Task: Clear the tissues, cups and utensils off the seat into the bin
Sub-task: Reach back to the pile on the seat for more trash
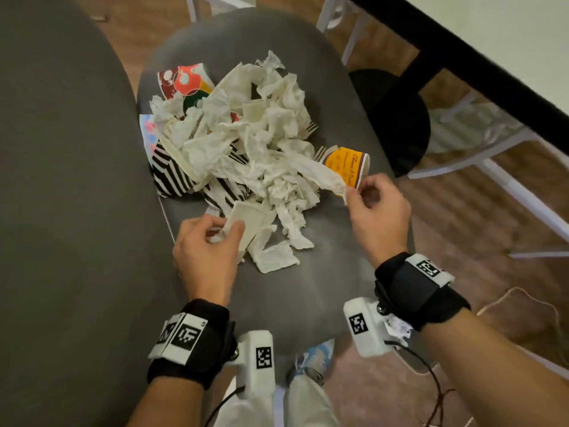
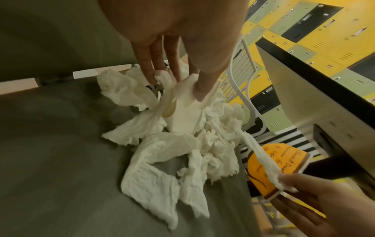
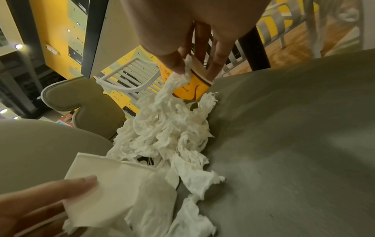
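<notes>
Evidently the heap of tissues [image 1: 246, 143], cups and utensils is piled mid-seat [image 1: 323, 272], and at its near left edge a flat white napkin [image 1: 246, 217] is pinched by the left hand [image 1: 206, 251]. At the right, a twisted tissue strand [image 1: 317, 172] and the rim of the orange cup [image 1: 348, 164] are gripped together by the right hand [image 1: 378, 211]. All of it is judged light, limp and tearable (the cup crushable), so bunches are best gathered whole, not by corners.

left hand [image 1: 207, 248]: grip pinched, fingers curled | right hand [image 1: 377, 208]: grip pinched, thumb to forefinger | both forearms extended
</notes>
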Available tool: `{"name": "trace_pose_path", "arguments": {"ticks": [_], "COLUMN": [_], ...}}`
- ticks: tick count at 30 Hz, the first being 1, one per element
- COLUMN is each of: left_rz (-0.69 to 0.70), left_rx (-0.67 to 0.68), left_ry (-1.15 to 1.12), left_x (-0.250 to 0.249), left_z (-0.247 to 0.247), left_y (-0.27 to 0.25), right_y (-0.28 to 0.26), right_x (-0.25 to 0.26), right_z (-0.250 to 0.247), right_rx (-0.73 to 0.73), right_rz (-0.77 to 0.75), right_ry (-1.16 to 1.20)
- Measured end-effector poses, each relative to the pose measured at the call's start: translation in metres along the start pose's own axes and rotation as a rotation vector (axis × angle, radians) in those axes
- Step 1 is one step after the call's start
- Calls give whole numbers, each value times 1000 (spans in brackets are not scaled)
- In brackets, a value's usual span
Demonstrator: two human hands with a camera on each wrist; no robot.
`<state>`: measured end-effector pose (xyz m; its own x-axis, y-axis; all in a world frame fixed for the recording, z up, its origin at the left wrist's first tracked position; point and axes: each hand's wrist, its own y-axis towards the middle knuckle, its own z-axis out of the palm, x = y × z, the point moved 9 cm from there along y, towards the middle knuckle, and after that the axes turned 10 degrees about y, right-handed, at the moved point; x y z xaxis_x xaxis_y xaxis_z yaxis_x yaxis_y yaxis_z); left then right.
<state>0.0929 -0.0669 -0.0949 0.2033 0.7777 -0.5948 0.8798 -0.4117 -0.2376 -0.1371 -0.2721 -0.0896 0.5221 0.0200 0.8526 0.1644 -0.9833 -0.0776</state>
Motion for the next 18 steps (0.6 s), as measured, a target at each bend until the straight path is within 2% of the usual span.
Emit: {"name": "trace_pose_path", "arguments": {"ticks": [10, 15, 18], "left_rz": [188, 292, 359], "left_rx": [169, 255, 370], "left_ry": [28, 43, 20], "left_x": [-26, -50, -70], "left_z": [22, 36, 55], "left_y": [-56, -89, -118], "right_y": [-42, -73, -99], "right_x": [-45, -78, -105], "right_z": [-46, -91, -126], "right_rx": [-15, -91, -181], "right_rz": [128, 206, 269], "right_ry": [58, 93, 137]}}
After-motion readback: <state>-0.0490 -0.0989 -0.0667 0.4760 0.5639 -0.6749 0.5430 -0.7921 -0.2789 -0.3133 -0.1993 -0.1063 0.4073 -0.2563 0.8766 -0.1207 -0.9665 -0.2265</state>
